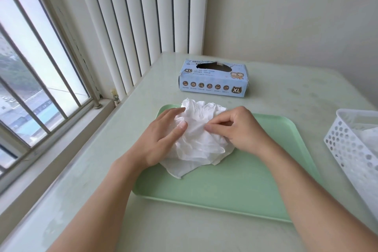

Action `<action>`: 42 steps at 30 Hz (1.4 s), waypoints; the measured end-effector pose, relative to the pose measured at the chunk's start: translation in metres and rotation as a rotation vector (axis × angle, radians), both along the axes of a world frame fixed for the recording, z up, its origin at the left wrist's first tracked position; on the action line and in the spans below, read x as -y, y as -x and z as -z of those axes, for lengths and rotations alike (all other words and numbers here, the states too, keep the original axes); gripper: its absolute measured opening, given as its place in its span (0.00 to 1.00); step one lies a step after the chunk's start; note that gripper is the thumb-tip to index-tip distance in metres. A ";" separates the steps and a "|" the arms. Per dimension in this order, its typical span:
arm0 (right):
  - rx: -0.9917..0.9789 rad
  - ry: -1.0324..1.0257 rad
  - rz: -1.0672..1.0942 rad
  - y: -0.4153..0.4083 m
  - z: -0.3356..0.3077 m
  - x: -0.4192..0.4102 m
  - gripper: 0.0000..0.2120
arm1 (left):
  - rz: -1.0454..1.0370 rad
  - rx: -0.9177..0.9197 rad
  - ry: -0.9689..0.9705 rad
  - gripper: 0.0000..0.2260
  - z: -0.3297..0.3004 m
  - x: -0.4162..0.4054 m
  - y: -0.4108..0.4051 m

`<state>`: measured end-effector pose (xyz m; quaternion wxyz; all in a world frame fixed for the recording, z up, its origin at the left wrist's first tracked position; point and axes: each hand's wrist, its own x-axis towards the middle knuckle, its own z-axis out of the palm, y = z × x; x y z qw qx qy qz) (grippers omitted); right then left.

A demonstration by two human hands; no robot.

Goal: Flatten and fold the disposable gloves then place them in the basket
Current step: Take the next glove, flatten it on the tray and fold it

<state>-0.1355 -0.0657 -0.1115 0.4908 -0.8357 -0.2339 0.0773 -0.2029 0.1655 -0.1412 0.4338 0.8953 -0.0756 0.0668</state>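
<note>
We see a crumpled white glove (197, 139) at frame centre, lying on the upper left part of a green tray (235, 186) that sits on the pale bench (296, 88). Its far edge reaches over the tray's upper rim.

Left hand (163, 139): fingers fairly straight, laid flat on the glove's left side, thumb pressing into the material. Grip released, nothing enclosed.

Right hand (239, 129): fingers curled, thumb and fingertips pinching a fold of the glove near its middle. Grip grasping the glove.

Both forearms enter from the bottom of the frame.

White perforated basket (343, 149) at the right edge, on the bench, apart from the tray; something white and translucent lies inside, and we cannot tell exactly what.

Blue box (213, 77) marked XL stands above centre, beyond the tray, its top opening torn.

Window (30, 67) with bars occupies the left; vertical blinds (143, 16) hang at upper centre.
</note>
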 end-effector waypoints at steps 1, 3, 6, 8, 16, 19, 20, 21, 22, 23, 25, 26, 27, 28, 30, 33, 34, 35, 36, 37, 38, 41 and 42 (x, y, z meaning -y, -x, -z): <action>-0.031 -0.011 0.003 -0.004 0.001 0.005 0.02 | -0.002 0.004 -0.026 0.37 0.000 0.000 0.000; -0.050 -0.037 0.037 -0.010 0.003 0.012 0.04 | -0.005 0.006 -0.066 0.43 0.002 -0.001 -0.002; -0.077 -0.098 0.156 -0.020 0.003 0.025 0.07 | -0.005 0.010 -0.087 0.48 0.002 0.001 -0.003; -0.126 -0.139 0.219 -0.022 0.003 0.032 0.09 | -0.003 0.028 -0.136 0.47 0.004 0.001 -0.003; -0.677 -0.855 0.386 -0.025 -0.035 0.060 0.10 | 0.082 0.092 0.040 0.37 0.001 -0.004 -0.006; -0.736 -1.060 0.408 -0.016 -0.051 0.062 0.10 | 0.098 0.136 0.159 0.31 -0.010 -0.002 0.003; -0.742 -1.099 0.411 -0.010 -0.056 0.062 0.09 | 0.065 0.159 0.180 0.29 -0.017 0.003 0.006; -0.759 -1.120 0.407 -0.004 -0.057 0.059 0.09 | 0.008 0.194 0.196 0.27 -0.023 0.008 0.010; -0.758 -1.126 0.400 0.005 -0.061 0.060 0.09 | -0.026 0.243 0.216 0.25 -0.035 0.020 0.015; -0.756 -1.122 0.383 0.013 -0.062 0.060 0.09 | -0.027 0.262 0.232 0.24 -0.046 0.034 0.018; -0.732 -1.083 0.343 0.029 -0.064 0.061 0.09 | 0.074 0.167 0.214 0.26 -0.072 0.067 0.022; -0.712 -1.049 0.325 0.037 -0.065 0.063 0.09 | 0.132 0.083 0.183 0.28 -0.083 0.085 0.019; -0.698 -1.007 0.291 0.045 -0.066 0.064 0.10 | 0.179 0.015 0.152 0.30 -0.091 0.100 0.017; -0.688 -0.969 0.243 0.053 -0.069 0.066 0.12 | 0.208 -0.013 0.128 0.30 -0.097 0.116 0.014; -0.686 -0.886 0.126 0.068 -0.075 0.073 0.15 | 0.209 0.008 0.183 0.20 -0.104 0.140 0.006; -0.466 -0.518 0.125 0.084 -0.085 0.090 0.16 | 0.198 -0.067 0.429 0.08 -0.108 0.151 0.000; -0.350 -0.401 0.200 0.087 -0.088 0.098 0.14 | 0.191 -0.131 0.514 0.10 -0.109 0.153 -0.001; -0.236 -0.338 0.295 0.087 -0.091 0.105 0.11 | 0.179 -0.195 0.596 0.10 -0.110 0.153 -0.001; -0.131 -0.323 0.382 0.086 -0.092 0.113 0.09 | 0.169 -0.249 0.661 0.10 -0.111 0.154 -0.001; -0.058 -0.309 0.440 0.082 -0.092 0.119 0.09 | 0.176 -0.288 0.709 0.09 -0.113 0.155 0.000; -0.036 -0.265 0.449 0.079 -0.092 0.123 0.15 | 0.208 -0.313 0.745 0.09 -0.114 0.156 0.000; -0.247 -0.260 0.189 0.075 -0.091 0.127 0.30 | 0.374 -0.354 0.819 0.12 -0.116 0.163 0.009; -0.325 -0.338 0.096 0.076 -0.091 0.128 0.28 | 0.404 -0.352 0.821 0.14 -0.117 0.164 0.011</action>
